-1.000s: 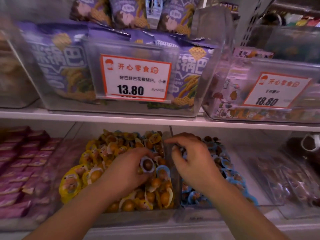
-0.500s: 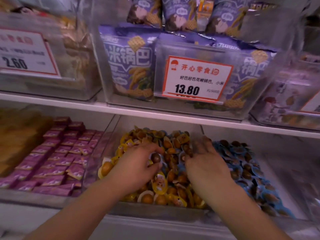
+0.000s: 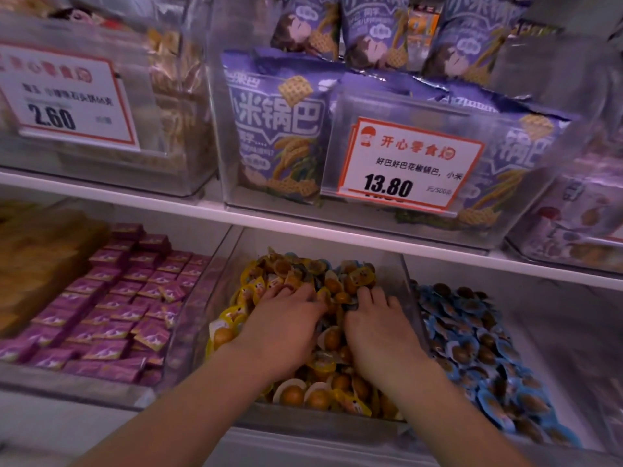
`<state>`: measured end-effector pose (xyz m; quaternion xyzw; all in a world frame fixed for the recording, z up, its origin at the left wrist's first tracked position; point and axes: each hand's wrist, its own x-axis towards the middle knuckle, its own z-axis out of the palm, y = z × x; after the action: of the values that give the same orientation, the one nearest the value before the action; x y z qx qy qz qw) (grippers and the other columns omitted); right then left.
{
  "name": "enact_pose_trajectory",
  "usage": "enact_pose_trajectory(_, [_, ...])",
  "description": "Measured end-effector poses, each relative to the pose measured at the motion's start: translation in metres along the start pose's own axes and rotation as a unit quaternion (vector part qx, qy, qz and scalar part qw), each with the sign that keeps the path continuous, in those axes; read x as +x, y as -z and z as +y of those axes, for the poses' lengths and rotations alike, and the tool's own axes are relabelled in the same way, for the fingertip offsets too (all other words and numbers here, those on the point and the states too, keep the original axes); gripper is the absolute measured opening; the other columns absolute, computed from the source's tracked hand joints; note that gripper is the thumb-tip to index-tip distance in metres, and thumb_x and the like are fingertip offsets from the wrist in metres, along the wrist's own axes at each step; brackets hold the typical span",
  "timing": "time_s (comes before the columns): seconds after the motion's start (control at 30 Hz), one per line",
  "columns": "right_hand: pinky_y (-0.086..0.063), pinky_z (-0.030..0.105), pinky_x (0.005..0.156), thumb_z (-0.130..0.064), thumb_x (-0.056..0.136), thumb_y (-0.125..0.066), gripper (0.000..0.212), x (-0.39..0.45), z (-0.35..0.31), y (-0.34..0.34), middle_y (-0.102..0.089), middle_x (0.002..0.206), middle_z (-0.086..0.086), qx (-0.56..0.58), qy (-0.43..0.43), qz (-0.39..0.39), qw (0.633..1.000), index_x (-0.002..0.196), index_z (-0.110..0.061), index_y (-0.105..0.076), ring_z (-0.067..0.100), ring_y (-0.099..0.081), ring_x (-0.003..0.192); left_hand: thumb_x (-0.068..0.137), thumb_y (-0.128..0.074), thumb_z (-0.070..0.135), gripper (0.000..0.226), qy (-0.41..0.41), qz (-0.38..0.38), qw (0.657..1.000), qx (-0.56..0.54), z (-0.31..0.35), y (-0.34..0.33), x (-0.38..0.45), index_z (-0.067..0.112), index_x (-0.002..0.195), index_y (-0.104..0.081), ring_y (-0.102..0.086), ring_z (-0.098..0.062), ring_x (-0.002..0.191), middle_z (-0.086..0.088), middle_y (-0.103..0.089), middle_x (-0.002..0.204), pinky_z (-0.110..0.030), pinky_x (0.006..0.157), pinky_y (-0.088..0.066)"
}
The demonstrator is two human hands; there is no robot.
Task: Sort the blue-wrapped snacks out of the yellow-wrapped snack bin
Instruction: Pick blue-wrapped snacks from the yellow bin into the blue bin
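A clear bin (image 3: 226, 274) on the lower shelf holds a pile of yellow-wrapped snacks (image 3: 313, 396). A few bluish wrappers (image 3: 294, 259) show at the back of that pile. My left hand (image 3: 286, 328) lies on the pile, fingers stretched forward and pressed among the wrappers. Beside it, my right hand (image 3: 381, 332) is also in this bin, its fingertips bent down into the snacks and hidden. A dark wrapper (image 3: 350, 306) sits by its thumb. The neighbouring bin to the right holds the blue-wrapped snacks (image 3: 472, 345).
Left of the yellow bin is a bin of purple packets (image 3: 111, 298). The white shelf edge (image 3: 303, 227) runs close above the hands, carrying bins of purple snack bags (image 3: 279, 129) and a price tag (image 3: 404, 163). The bin's clear divider wall (image 3: 413, 288) separates yellow from blue.
The right hand came from the edge of the blue bin into the yellow bin. Both hands pushed deeper into the pile. The blue-wrapped snack pinched by the left hand is no longer visible.
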<state>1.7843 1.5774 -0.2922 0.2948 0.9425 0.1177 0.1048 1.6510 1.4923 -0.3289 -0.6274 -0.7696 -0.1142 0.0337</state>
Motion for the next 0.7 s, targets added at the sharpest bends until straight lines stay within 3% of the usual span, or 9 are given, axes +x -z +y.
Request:
enact_pose_trajectory(0.27, [-0.030,0.045,0.095,-0.021,0.091,-0.051,0.033,-0.003,0.003,-0.003,-0.043,0.128,0.013,0.027,0.033,0.044,0.998,0.122,-0.016,-0.059,0.034,-0.035,0.120,0.089,-0.066,0.038,0.017,0.090,0.117,0.967,-0.207,-0.006,0.006,0.009,0.028,0.102,-0.065,-0.060,-0.016,0.094,0.006,-0.059,0.102,-0.033,0.080,-0.049])
enact_pose_trajectory(0.33, [-0.035,0.039,0.088,-0.032,0.094,-0.052,0.025,-0.005,0.004,0.001,-0.053,0.118,0.006,0.114,0.021,0.113,0.987,0.115,-0.022,-0.060,0.029,-0.045,0.113,0.089,-0.069,0.032,0.012,0.096,0.171,0.936,-0.291,-0.006,0.013,0.008,0.028,0.099,-0.065,-0.061,-0.013,0.093,0.007,-0.062,0.101,-0.030,0.080,-0.049])
enact_pose_trajectory(0.4, [-0.044,0.033,0.074,-0.039,0.094,-0.053,0.019,-0.005,0.007,0.010,-0.063,0.099,-0.002,0.279,-0.030,0.219,0.934,0.103,-0.025,-0.062,0.020,-0.059,0.096,0.090,-0.069,0.029,0.011,0.086,0.214,0.901,-0.366,-0.004,0.020,0.007,0.030,0.100,-0.065,-0.063,-0.009,0.094,0.009,-0.065,0.099,-0.029,0.084,-0.051])
enact_pose_trajectory(0.47, [-0.053,0.034,0.075,-0.035,0.094,-0.058,0.017,-0.004,0.010,0.019,-0.069,0.094,-0.003,0.455,-0.082,0.242,0.853,0.102,-0.022,-0.067,0.016,-0.065,0.088,0.091,-0.066,0.035,0.011,0.076,0.249,0.872,-0.415,0.000,0.028,0.004,0.032,0.102,-0.066,-0.065,-0.002,0.096,0.014,-0.068,0.100,-0.025,0.084,-0.053])
enact_pose_trajectory(0.5, [-0.057,0.038,0.079,-0.029,0.094,-0.061,0.017,-0.005,0.011,0.023,-0.072,0.097,0.002,0.577,-0.105,0.212,0.781,0.104,-0.018,-0.069,0.019,-0.068,0.090,0.091,-0.064,0.037,0.013,0.069,0.265,0.861,-0.428,0.003,0.031,0.002,0.034,0.103,-0.067,-0.065,0.001,0.097,0.016,-0.069,0.100,-0.022,0.084,-0.052])
enact_pose_trajectory(0.53, [-0.059,0.043,0.080,-0.021,0.095,-0.060,0.018,-0.008,0.011,0.026,-0.073,0.100,0.009,0.715,-0.118,0.153,0.671,0.107,-0.012,-0.069,0.025,-0.070,0.091,0.090,-0.063,0.038,0.014,0.060,0.279,0.855,-0.432,0.007,0.032,0.000,0.036,0.104,-0.066,-0.064,0.003,0.099,0.017,-0.070,0.101,-0.019,0.084,-0.051])
enact_pose_trajectory(0.6, [-0.060,0.046,0.075,-0.010,0.093,-0.052,0.026,-0.018,0.007,0.030,-0.070,0.107,0.019,0.911,-0.090,-0.002,0.402,0.114,0.000,-0.064,0.036,-0.068,0.092,0.089,-0.062,0.037,0.017,0.052,0.291,0.860,-0.416,0.015,0.033,-0.004,0.037,0.106,-0.065,-0.063,-0.001,0.101,0.014,-0.068,0.104,-0.018,0.086,-0.048])
enact_pose_trajectory(0.63, [-0.058,0.046,0.075,-0.013,0.090,-0.050,0.031,-0.025,0.006,0.032,-0.067,0.105,0.020,0.943,-0.065,-0.056,0.323,0.114,0.000,-0.063,0.037,-0.064,0.091,0.088,-0.062,0.038,0.019,0.046,0.285,0.867,-0.407,0.020,0.032,-0.005,0.040,0.107,-0.064,-0.062,-0.001,0.102,0.014,-0.067,0.105,-0.016,0.087,-0.046])
enact_pose_trajectory(0.7, [-0.052,0.044,0.077,-0.023,0.088,-0.051,0.026,-0.034,0.004,0.034,-0.064,0.089,0.012,0.958,-0.023,-0.083,0.273,0.105,-0.010,-0.064,0.029,-0.064,0.081,0.085,-0.061,0.045,0.026,0.019,0.249,0.888,-0.387,0.028,0.031,-0.008,0.053,0.110,-0.059,-0.060,0.004,0.103,0.021,-0.064,0.107,-0.009,0.086,-0.042])
